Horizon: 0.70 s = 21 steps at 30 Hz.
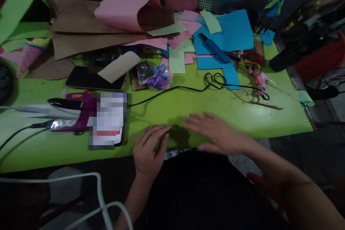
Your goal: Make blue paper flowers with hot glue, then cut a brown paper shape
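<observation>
My left hand (151,149) is at the front edge of the green table (172,109), its fingers slightly bent and the thumb apart. Nothing shows in it. A phone (109,120) with a blurred-out screen is just left of that hand, propped against a purple object (78,129). My right hand (215,133), a little smeared by motion, reaches over the table edge with fingers stretched out and no object in it. Between the two hands lies a dark shadow. A black cable (172,88) runs from beside the phone to a pink glue gun (261,79) at the right.
Brown paper (81,43), pink paper (121,10) and blue paper (237,28) lie heaped at the back. A blue utility knife (215,48), red-handled scissors (253,57) and a pencil-like stick (266,105) lie right. A dark phone-like slab (94,79) is at left, near a small plastic bag (155,75).
</observation>
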Available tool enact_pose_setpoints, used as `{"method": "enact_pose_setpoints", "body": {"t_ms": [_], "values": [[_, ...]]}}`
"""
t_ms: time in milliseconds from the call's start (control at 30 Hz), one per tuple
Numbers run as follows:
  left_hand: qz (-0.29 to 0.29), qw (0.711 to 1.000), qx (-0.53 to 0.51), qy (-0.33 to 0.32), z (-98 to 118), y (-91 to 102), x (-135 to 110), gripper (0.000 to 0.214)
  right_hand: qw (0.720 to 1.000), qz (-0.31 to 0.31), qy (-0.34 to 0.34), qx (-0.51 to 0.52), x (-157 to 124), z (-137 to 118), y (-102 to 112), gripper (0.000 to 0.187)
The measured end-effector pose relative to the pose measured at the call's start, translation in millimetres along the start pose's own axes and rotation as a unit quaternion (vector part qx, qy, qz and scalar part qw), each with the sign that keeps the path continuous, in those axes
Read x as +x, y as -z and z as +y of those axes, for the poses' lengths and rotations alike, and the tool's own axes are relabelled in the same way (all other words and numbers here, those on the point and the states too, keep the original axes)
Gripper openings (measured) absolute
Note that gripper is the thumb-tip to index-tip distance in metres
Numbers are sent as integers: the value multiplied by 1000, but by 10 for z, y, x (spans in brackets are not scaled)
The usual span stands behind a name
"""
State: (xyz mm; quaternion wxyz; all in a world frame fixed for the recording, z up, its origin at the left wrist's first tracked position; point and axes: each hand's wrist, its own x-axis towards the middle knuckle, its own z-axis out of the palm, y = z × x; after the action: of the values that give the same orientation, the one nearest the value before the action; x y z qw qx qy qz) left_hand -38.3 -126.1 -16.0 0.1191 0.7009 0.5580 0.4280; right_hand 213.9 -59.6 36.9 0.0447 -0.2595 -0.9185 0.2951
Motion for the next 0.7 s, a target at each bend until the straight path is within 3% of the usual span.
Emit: {"method": "enact_pose_setpoints", "body": {"t_ms": [67,133,200,267,333,400,467,533,600,700], "values": [[5,1000,-6,14,16,-2,-5,20,990,74,-112,-54,76,102,-38,74],[19,999,-18,28,36,6,-21,20,984,83,-139,-78,145,53,-167,83],[41,998,-38,34,50,35,-54,21,997,19,-46,-57,178,-123,-311,88],[69,996,-53,37,58,83,-101,23,995,-43,83,-24,194,-290,-373,79],[100,992,-62,42,67,138,-154,23,989,-66,132,-6,244,-315,-320,71],[124,989,-64,49,85,183,-204,22,998,-35,48,-30,362,-182,-204,76],[132,988,-64,51,108,205,-244,22,992,35,-79,-88,533,-12,-128,77],[133,988,-67,50,131,209,-272,23,984,53,-123,-118,694,42,-167,82],[135,987,-73,44,152,214,-282,23,991,31,-66,-111,777,-88,-321,85],[145,986,-79,28,184,274,-281,24,993,-12,92,-71,708,-461,-590,79]]}}
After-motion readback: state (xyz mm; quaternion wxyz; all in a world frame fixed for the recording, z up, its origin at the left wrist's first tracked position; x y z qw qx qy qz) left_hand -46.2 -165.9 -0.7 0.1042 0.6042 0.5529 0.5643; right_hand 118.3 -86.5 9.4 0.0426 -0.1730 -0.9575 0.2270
